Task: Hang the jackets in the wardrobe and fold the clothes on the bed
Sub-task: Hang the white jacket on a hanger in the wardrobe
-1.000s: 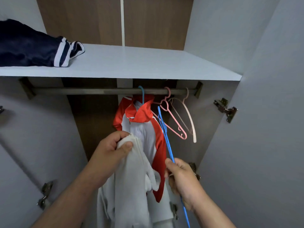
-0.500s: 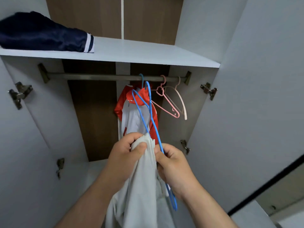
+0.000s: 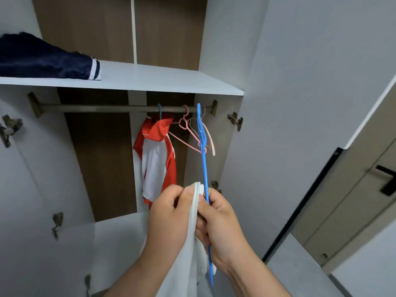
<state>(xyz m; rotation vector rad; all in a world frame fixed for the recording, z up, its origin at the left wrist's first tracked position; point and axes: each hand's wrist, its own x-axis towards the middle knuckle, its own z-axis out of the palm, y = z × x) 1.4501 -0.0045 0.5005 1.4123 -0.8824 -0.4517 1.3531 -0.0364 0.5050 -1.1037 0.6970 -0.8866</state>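
Observation:
I stand at an open wardrobe. My left hand [image 3: 169, 213] grips the top edge of a white garment [image 3: 188, 254] that hangs down between my arms. My right hand [image 3: 218, 228] holds a blue hanger [image 3: 203, 163] edge-on and upright, and its fingertips also pinch the white cloth. The hanger's hook points up in front of the rail [image 3: 120, 108]. A red and white jacket [image 3: 158, 155] hangs on the rail from a blue hanger hook.
Two empty hangers, pink [image 3: 186, 133] and cream [image 3: 211, 142], hang at the rail's right end. A dark navy garment [image 3: 42, 61] lies on the white shelf [image 3: 162, 79]. Both wardrobe doors stand open; a room door [image 3: 364, 189] is at right.
The blue hanger has turned from face-on to edge-on and stands more upright. My hands stay together on the white garment. The view has shifted left and down a little.

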